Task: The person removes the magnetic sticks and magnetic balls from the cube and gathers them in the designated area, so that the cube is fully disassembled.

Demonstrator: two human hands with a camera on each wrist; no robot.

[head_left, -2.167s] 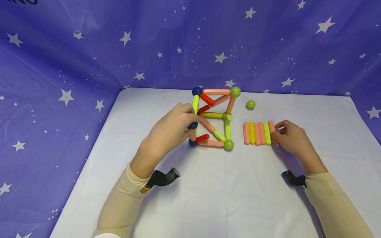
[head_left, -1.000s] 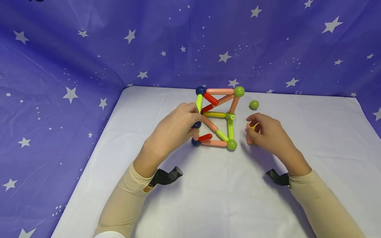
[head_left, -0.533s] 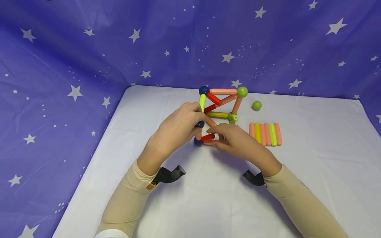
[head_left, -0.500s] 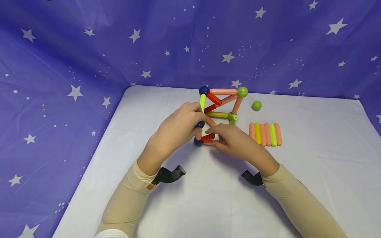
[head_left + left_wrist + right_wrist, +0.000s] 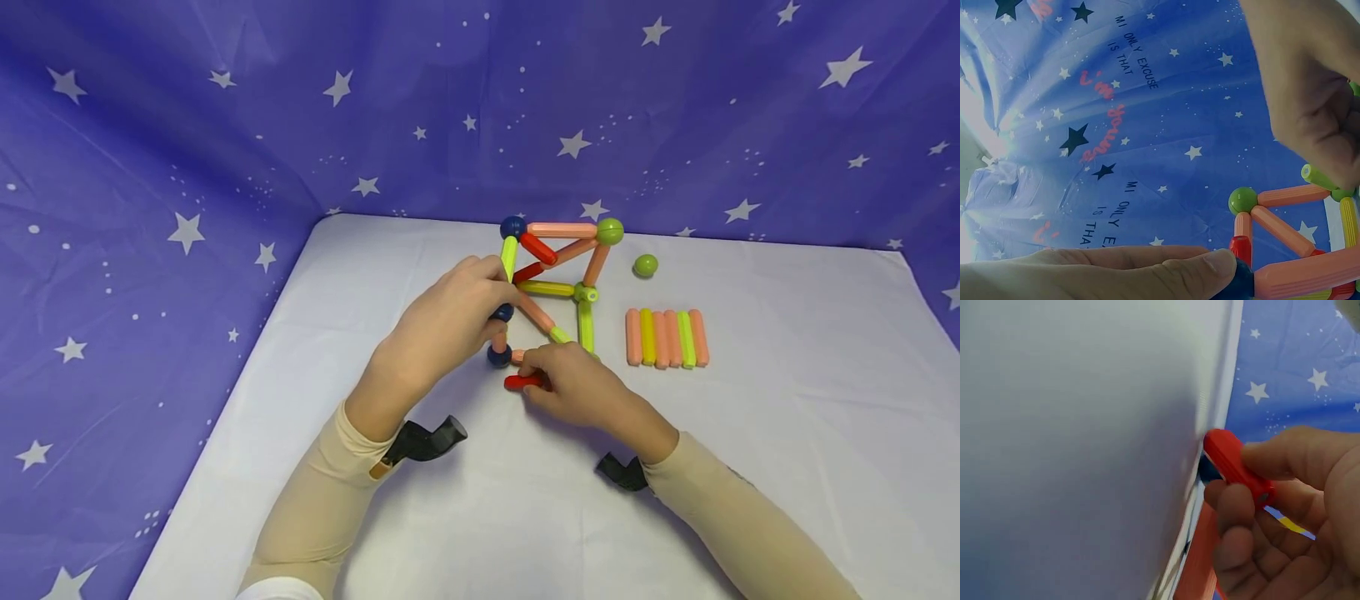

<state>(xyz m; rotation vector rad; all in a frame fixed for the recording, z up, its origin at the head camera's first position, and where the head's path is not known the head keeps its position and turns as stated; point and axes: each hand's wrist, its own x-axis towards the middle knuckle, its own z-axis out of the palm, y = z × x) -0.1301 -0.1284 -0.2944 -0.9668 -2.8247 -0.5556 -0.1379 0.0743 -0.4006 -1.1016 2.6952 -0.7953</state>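
A frame of magnetic building sticks and balls stands on the table, with a salmon stick (image 5: 561, 231) along its back edge. My left hand (image 5: 442, 321) holds a dark blue ball (image 5: 502, 312) on the frame's left side; in the left wrist view the thumb lies against this blue ball (image 5: 1238, 284). In front of the frame, my right hand (image 5: 577, 387) pinches a short red stick (image 5: 522, 382) between thumb and fingers. The right wrist view shows the red stick (image 5: 1235, 464) up close. Behind the right fingers, the frame's front right corner is hidden.
Right of the frame lies a row of several sticks, salmon, yellow and lime, including a yellow stick (image 5: 648, 337). A loose green ball (image 5: 646, 266) sits behind them. A purple star-patterned cloth (image 5: 465, 108) hangs behind the white table (image 5: 480, 517).
My right hand has gone from the stick row to the frame, gripped the red stick at its front left corner and drawn it off toward the front. My left hand has stayed on the frame.
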